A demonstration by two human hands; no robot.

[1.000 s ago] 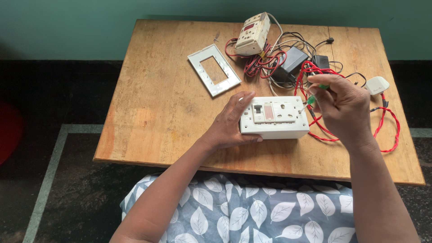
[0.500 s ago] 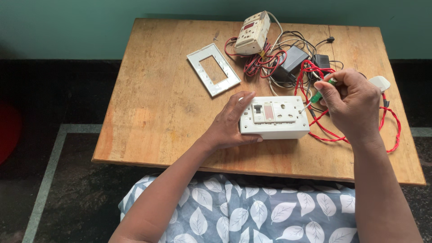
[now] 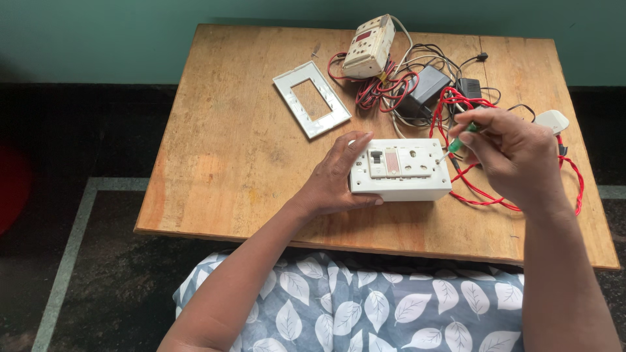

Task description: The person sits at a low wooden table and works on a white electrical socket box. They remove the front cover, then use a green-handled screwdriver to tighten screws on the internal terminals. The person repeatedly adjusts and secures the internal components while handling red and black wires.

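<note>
A white electrical switch-and-socket box (image 3: 401, 171) lies on the wooden table (image 3: 241, 150) near its front edge. My left hand (image 3: 336, 176) grips the box's left end and steadies it. My right hand (image 3: 512, 156) is closed on a small green-handled screwdriver (image 3: 462, 145), whose tip points at the box's right end. Red wires (image 3: 486, 192) loop under and around my right hand.
A white rectangular cover frame (image 3: 311, 99) lies at the table's middle back. Behind it sit a second white socket box (image 3: 370, 47), a black adapter (image 3: 424, 88) and tangled red, black and white cables. A white plug (image 3: 551, 120) rests at the right.
My right hand has come down and left with the screwdriver, closer to the box's right end. My left hand has stayed on the box.
</note>
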